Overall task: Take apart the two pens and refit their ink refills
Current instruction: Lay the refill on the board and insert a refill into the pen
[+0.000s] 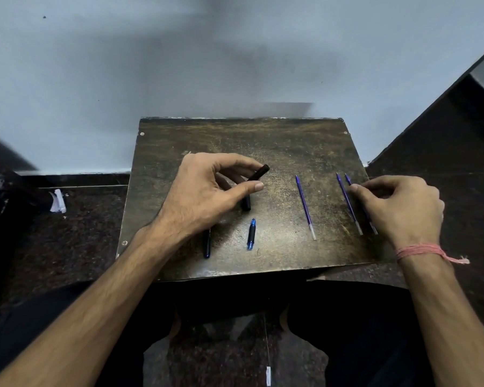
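Nearest on the bench (277,263) lie two loose pen parts: a dark barrel piece (207,244), half hidden under the left wrist, and a short blue-ended grip section (251,234) just beside it. Both are round and lie free, so a brush from the left forearm would likely roll them toward the near edge and onto the floor.

Further back, the left hand (207,194) holds a black pen barrel (253,185) between thumb and curled fingers, its far end raised and its lower end close to the bench. The hold looks light; if it loosens while attention goes to the other side, the barrel may drop and knock the grip section.

On the right, three blue refills are laid out. One refill (305,208) lies alone, well apart from the others. The other two lie nearly side by side: an inner refill (348,203) and an outer refill (359,203), which the right hand (400,208) is pinching with narrow fingertips. Being so close together, lifting one could drag or flick its neighbour. The refills look alike, so the wrong one may go to the wrong barrel.
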